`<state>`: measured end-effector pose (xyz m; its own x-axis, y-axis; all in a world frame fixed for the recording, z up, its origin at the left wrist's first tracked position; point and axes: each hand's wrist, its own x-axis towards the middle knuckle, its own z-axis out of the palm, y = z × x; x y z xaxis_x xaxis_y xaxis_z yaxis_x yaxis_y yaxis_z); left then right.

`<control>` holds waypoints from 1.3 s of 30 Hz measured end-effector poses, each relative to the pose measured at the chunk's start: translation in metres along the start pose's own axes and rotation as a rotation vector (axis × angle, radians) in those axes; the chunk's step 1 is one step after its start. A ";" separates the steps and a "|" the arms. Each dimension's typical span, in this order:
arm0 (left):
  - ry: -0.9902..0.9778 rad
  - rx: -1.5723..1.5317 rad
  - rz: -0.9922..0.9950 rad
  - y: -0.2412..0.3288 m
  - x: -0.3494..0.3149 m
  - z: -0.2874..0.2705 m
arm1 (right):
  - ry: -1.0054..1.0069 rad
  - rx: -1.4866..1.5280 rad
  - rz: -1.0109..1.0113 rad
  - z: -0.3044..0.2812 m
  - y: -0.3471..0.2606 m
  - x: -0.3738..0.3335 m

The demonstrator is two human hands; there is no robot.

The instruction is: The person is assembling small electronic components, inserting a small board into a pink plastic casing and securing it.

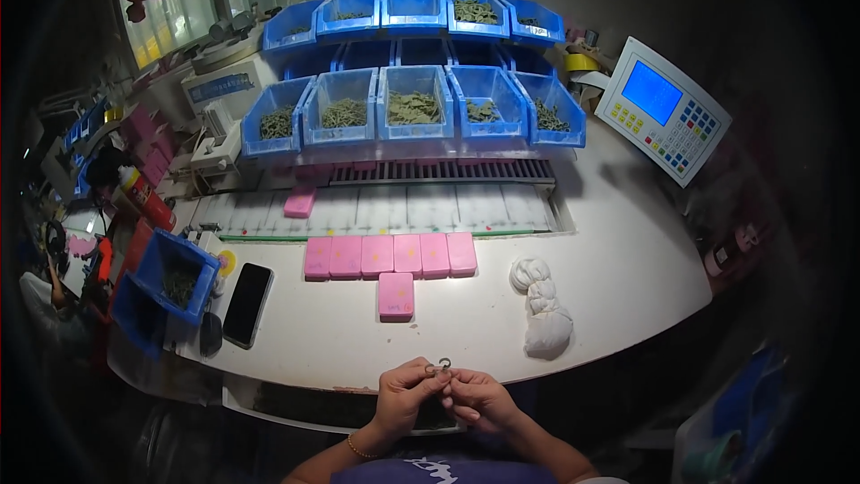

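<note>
Just off the table's front edge, my left hand [405, 394] and my right hand [481, 398] meet with their fingertips pinched together. A small dark piece, curved like an open ring [445, 362], sticks up between the fingertips. Both hands seem to grip it; its lower part is hidden by the fingers, and its exact kind is too small to tell. Ahead of the hands lies a single pink block [396, 295], touching or almost touching a row of several pink blocks [392, 255] with faint marks on top.
Blue bins [415, 103] with greenish-grey small pieces stand in tiers at the back. A knotted white cloth bundle [541, 305] lies right, a black phone [248, 306] left beside blue bins [179, 273]. A keypad panel [664, 111] rises at right. Another pink block [299, 203] sits farther back.
</note>
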<state>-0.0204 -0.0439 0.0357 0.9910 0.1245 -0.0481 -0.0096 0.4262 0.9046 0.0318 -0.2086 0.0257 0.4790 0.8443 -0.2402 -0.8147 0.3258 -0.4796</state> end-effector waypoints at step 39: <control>1.041 1.881 0.254 0.121 0.233 -0.295 | 0.757 -0.872 -0.736 -0.001 -0.025 0.043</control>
<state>0.1698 0.3008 0.0089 0.5730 0.6111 0.5461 0.6592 -0.7396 0.1359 0.0731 -0.1809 0.0265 0.9972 0.0659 0.0352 0.0362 -0.0145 -0.9992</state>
